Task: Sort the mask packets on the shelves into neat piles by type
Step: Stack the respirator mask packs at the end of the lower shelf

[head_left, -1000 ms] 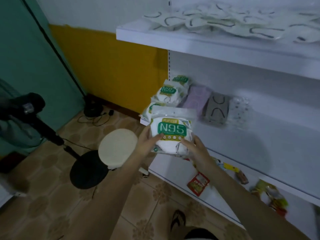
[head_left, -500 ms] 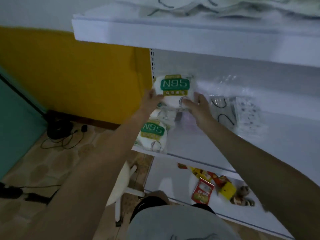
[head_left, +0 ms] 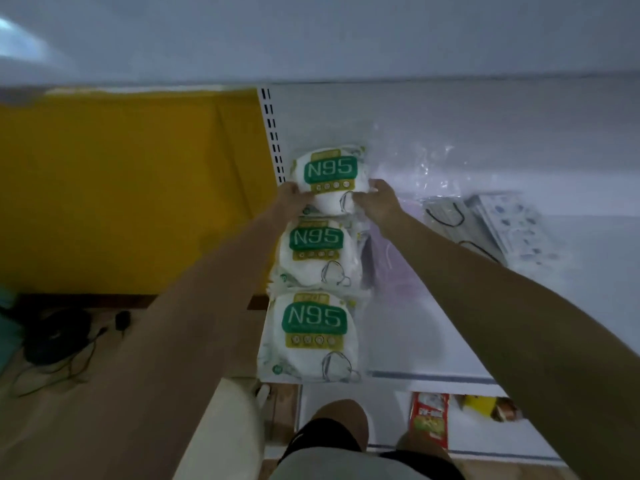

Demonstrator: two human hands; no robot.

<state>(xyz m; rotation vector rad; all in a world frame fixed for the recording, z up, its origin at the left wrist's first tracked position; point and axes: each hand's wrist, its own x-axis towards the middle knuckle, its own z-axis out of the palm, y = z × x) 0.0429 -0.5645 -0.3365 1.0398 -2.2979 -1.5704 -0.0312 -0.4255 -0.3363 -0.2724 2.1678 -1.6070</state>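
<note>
Three white N95 mask packets with green labels lie in a row along the left end of the white shelf point(head_left: 433, 341). The rear N95 packet point(head_left: 327, 178) sits against the back wall, held at its lower corners by my left hand point(head_left: 291, 199) and my right hand point(head_left: 377, 200). In front of it lie the middle N95 packet point(head_left: 317, 251) and the front N95 packet point(head_left: 313, 336). To the right lie a pale purple mask packet point(head_left: 398, 271), a grey mask packet point(head_left: 450, 223) with black ear loops, and a white patterned mask packet point(head_left: 512, 226).
An upper shelf point(head_left: 311, 39) overhangs the scene. The lower shelf point(head_left: 485, 441) holds a red snack packet point(head_left: 429, 417) and a yellow item point(head_left: 485, 405). A yellow wall point(head_left: 121, 188) stands left, with black cables point(head_left: 62, 337) on the tiled floor. My knees point(head_left: 339, 420) show below.
Both hands carried the N95 packet from in front of the shelf to its back left corner. The view has moved closer, under the upper shelf.
</note>
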